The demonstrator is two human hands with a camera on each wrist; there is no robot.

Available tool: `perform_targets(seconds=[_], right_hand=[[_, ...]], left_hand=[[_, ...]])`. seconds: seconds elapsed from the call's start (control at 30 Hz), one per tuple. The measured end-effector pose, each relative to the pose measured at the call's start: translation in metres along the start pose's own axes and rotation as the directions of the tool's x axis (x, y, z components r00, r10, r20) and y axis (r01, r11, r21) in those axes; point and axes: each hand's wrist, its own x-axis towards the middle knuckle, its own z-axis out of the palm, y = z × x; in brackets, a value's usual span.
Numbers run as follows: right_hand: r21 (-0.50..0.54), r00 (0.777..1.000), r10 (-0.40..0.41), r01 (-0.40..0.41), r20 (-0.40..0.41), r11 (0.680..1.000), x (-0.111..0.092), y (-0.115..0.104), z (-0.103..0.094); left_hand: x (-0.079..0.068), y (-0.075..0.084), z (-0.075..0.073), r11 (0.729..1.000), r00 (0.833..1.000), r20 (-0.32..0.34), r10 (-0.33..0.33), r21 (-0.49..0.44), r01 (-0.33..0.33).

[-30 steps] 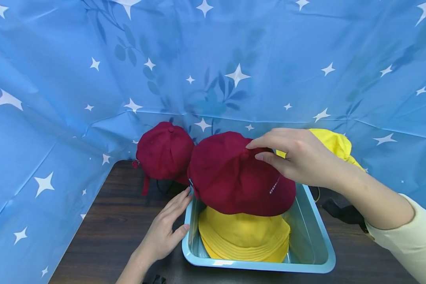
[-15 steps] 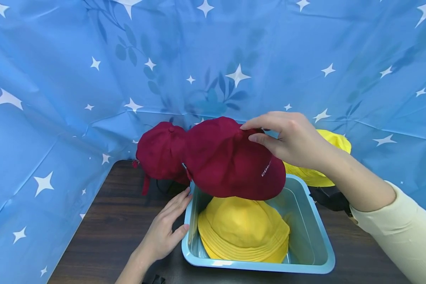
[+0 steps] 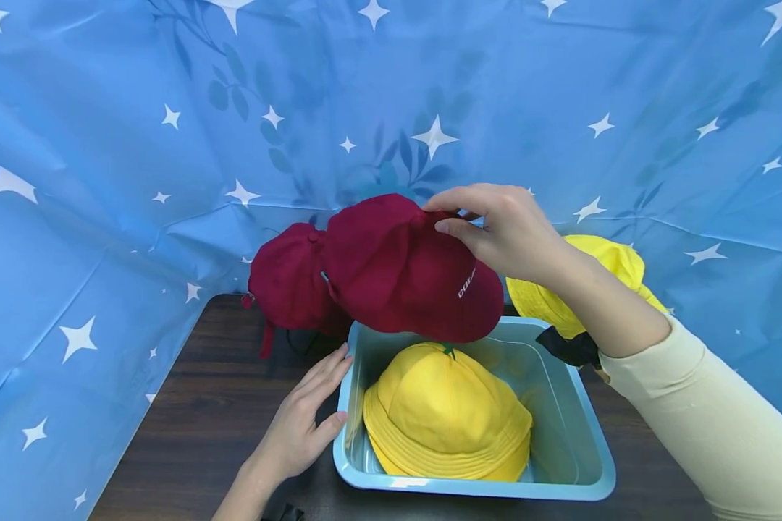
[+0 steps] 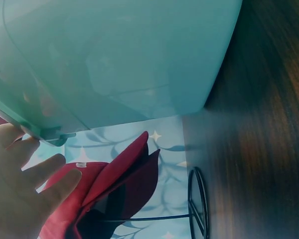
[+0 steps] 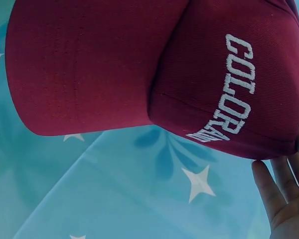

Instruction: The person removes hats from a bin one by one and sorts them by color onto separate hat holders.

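Note:
My right hand [image 3: 511,231] pinches a dark red baseball cap [image 3: 391,275] by the top of its crown, above the back of a light blue tub [image 3: 489,490]. White "COLORA…" lettering shows on the front of this cap in the right wrist view, with fingertips [image 5: 263,172] at the crown. Inside the tub sits a yellow bucket hat [image 3: 450,412], brim down, a bit of green at its top. Against the tub's left side rests my left hand [image 3: 303,423], fingers extended along the rim.
Behind the tub on the left stands another dark red cap [image 3: 283,278], partly covered by the held one. A black wire stand [image 4: 197,194] is near it. At the back right is a second yellow hat [image 3: 602,260]. A blue starry cloth [image 3: 391,94] hangs behind the dark wooden table [image 3: 182,405].
My right hand has lifted the red baseball cap up, back and to the left, uncovering more of the yellow bucket hat in the tub. The left hand has stayed at the rim.

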Motion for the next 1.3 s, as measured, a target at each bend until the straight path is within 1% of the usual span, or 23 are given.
perform_targets(seconds=[0.23, 0.63, 0.77, 0.97, 1.07, 1.3], right_hand=[[0.021, 0.999, 0.043, -0.043, -0.024, 0.999, 0.016, 0.002, 0.011], [0.045, 0.993, 0.06, -0.055, -0.105, 0.997, 0.034, 0.004, 0.041], [0.049, 0.989, 0.066, -0.06, -0.129, 0.997, 0.039, 0.004, 0.051], [0.035, 0.988, 0.063, -0.058, -0.143, 0.998, 0.045, 0.007, 0.065], [0.037, 0.987, 0.067, -0.062, -0.149, 0.997, 0.046, 0.008, 0.073], [0.038, 0.98, 0.1, -0.095, -0.172, 0.995, 0.049, 0.013, 0.091]], left_hand=[[0.0, 0.0, 0.0, 1.0, 1.0, 0.003, 0.001, 0.001, -0.001], [0.001, 0.0, 0.001, 1.0, 1.0, 0.003, 0.001, 0.001, -0.001], [0.0, 0.0, 0.0, 1.0, 1.0, 0.005, -0.004, 0.002, 0.004], [-0.001, 0.0, -0.001, 1.0, 1.0, 0.01, -0.012, 0.006, 0.012], [0.0, 0.0, -0.001, 1.0, 1.0, 0.009, -0.005, 0.004, 0.005], [0.0, 0.0, -0.001, 1.0, 1.0, 0.009, 0.004, -0.005, -0.004]])
